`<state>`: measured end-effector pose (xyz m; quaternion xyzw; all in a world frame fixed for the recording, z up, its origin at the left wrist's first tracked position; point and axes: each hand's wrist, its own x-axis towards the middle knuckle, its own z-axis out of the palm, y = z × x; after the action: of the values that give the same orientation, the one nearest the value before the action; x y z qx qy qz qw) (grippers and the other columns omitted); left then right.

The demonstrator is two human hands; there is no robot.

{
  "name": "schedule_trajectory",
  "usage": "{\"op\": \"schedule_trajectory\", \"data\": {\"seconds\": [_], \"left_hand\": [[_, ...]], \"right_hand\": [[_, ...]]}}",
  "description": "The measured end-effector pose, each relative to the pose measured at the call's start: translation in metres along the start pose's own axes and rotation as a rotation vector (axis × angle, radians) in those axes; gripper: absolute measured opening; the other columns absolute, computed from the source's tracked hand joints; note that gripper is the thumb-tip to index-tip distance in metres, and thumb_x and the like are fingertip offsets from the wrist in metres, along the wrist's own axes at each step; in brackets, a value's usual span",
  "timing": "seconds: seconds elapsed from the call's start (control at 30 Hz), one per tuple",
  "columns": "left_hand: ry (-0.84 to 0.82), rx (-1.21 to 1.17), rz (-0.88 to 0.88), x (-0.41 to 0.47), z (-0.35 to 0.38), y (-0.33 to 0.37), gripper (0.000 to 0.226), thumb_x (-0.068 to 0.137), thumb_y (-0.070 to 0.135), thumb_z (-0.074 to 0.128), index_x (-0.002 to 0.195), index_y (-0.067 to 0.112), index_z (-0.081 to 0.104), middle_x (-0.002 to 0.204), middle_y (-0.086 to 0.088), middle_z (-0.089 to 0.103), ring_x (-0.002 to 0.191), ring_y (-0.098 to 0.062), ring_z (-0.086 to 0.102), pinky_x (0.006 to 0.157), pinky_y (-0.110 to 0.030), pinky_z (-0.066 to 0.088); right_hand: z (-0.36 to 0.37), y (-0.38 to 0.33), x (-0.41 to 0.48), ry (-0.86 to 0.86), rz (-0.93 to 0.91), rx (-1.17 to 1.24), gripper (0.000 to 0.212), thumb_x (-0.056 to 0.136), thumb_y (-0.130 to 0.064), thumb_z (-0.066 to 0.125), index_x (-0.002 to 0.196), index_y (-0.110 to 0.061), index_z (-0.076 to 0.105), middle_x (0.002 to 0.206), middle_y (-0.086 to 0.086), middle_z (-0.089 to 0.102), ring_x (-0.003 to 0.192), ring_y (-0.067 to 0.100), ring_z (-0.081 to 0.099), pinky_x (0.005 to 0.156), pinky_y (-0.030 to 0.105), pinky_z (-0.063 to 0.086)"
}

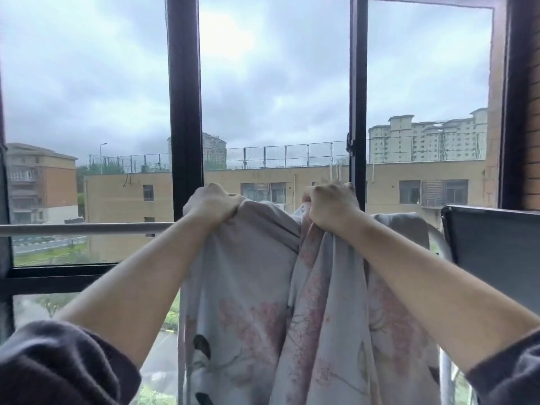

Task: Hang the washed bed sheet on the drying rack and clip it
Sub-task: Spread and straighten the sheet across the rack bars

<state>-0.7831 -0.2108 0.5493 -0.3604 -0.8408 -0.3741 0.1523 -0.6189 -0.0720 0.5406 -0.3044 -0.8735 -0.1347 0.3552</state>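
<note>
A pale grey-blue bed sheet (248, 287) with pink blossom print hangs in long folds in front of me. My left hand (209, 204) grips a bunched part of its top edge, held just above the silver rail (81, 228) of the drying rack. My right hand (331, 204) grips another bunch of the top edge a little to the right, at the same height. Further right, part of the sheet (403, 229) drapes over the rail. The rail behind the sheet is hidden. No clips are in view.
A large window with thick black frames (185, 112) stands right behind the rail, with buildings and a cloudy sky outside. A dark flat panel (493, 244) juts in at the right, beside a brick wall (531, 127).
</note>
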Motion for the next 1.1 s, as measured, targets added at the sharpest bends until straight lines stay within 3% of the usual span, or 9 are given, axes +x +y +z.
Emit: {"op": "schedule_trajectory", "data": {"seconds": [0.17,0.33,0.43,0.53,0.63,0.7,0.8,0.9,1.1], "left_hand": [[0.257,-0.245,0.081,0.005,-0.010,0.005,0.025,0.092,0.027,0.057,0.070,0.019,0.048,0.084,-0.003,0.059,0.077,-0.019,0.052,0.066,-0.026,0.037],[0.544,-0.594,-0.033,0.023,-0.048,0.008,0.029,0.094,0.026,0.055,0.068,0.019,0.045,0.079,-0.002,0.059,0.088,-0.022,0.056,0.070,-0.024,0.037],[0.521,-0.385,-0.068,0.022,-0.036,-0.013,0.021,0.097,0.029,0.049,0.092,0.010,0.058,0.103,-0.012,0.064,0.101,-0.029,0.057,0.074,-0.026,0.034],[0.364,-0.091,-0.020,0.019,-0.014,-0.040,0.024,0.097,0.033,0.048,0.091,0.013,0.059,0.104,-0.015,0.066,0.099,-0.034,0.059,0.074,-0.032,0.039],[0.256,0.081,0.003,0.020,0.000,-0.051,0.028,0.096,0.036,0.045,0.099,0.015,0.063,0.106,-0.014,0.066,0.099,-0.034,0.059,0.074,-0.034,0.041],[0.157,0.082,-0.049,0.022,0.001,-0.051,0.031,0.095,0.038,0.047,0.104,0.015,0.066,0.110,-0.013,0.066,0.102,-0.034,0.058,0.077,-0.035,0.042],[0.076,0.125,-0.084,0.022,0.000,-0.046,0.035,0.093,0.040,0.051,0.105,0.011,0.066,0.114,-0.015,0.063,0.107,-0.035,0.057,0.080,-0.036,0.041],[0.066,0.159,-0.092,0.020,0.003,-0.040,0.036,0.093,0.039,0.052,0.108,0.010,0.066,0.116,-0.016,0.062,0.110,-0.035,0.056,0.082,-0.036,0.042],[0.022,0.162,-0.129,0.026,0.008,-0.037,0.031,0.091,0.039,0.055,0.102,0.012,0.069,0.109,-0.013,0.065,0.105,-0.031,0.058,0.079,-0.033,0.041]], "right_hand": [[-0.002,-0.006,0.001,-0.137,-0.048,0.079,0.034,0.094,-0.034,0.032,0.080,-0.019,0.059,0.091,0.005,0.062,0.084,0.025,0.058,0.074,0.036,0.044],[0.001,0.012,0.007,-0.251,0.062,0.066,0.046,0.095,-0.045,0.030,0.062,-0.018,0.049,0.089,0.006,0.060,0.084,0.025,0.057,0.081,0.038,0.047],[0.000,0.015,0.007,-0.306,0.098,0.139,0.041,0.090,-0.042,0.040,0.059,-0.017,0.051,0.077,-0.001,0.062,0.082,0.024,0.061,0.081,0.037,0.051],[-0.005,0.024,0.007,-0.442,0.118,0.118,0.041,0.083,-0.054,0.037,0.074,-0.023,0.063,0.093,-0.001,0.065,0.090,0.020,0.061,0.085,0.034,0.049],[-0.011,0.028,0.005,-0.525,0.129,0.159,0.037,0.085,-0.051,0.040,0.073,-0.023,0.062,0.088,0.000,0.063,0.078,0.015,0.060,0.069,0.027,0.045],[-0.016,0.025,0.007,-0.490,0.143,0.233,0.026,0.086,-0.029,0.050,0.067,-0.019,0.065,0.076,0.001,0.064,0.064,0.013,0.057,0.057,0.024,0.044],[-0.014,0.022,0.012,-0.377,0.146,0.170,0.020,0.085,-0.013,0.053,0.085,-0.004,0.071,0.087,0.009,0.069,0.071,0.018,0.058,0.062,0.027,0.048],[-0.013,0.026,0.013,-0.181,0.167,0.104,0.017,0.083,-0.007,0.053,0.088,-0.004,0.068,0.089,0.009,0.069,0.080,0.021,0.063,0.076,0.035,0.056],[-0.035,0.072,0.014,0.087,0.352,-0.068,0.012,0.086,-0.001,0.051,0.087,-0.002,0.063,0.085,0.012,0.065,0.076,0.027,0.059,0.065,0.032,0.048]]}}
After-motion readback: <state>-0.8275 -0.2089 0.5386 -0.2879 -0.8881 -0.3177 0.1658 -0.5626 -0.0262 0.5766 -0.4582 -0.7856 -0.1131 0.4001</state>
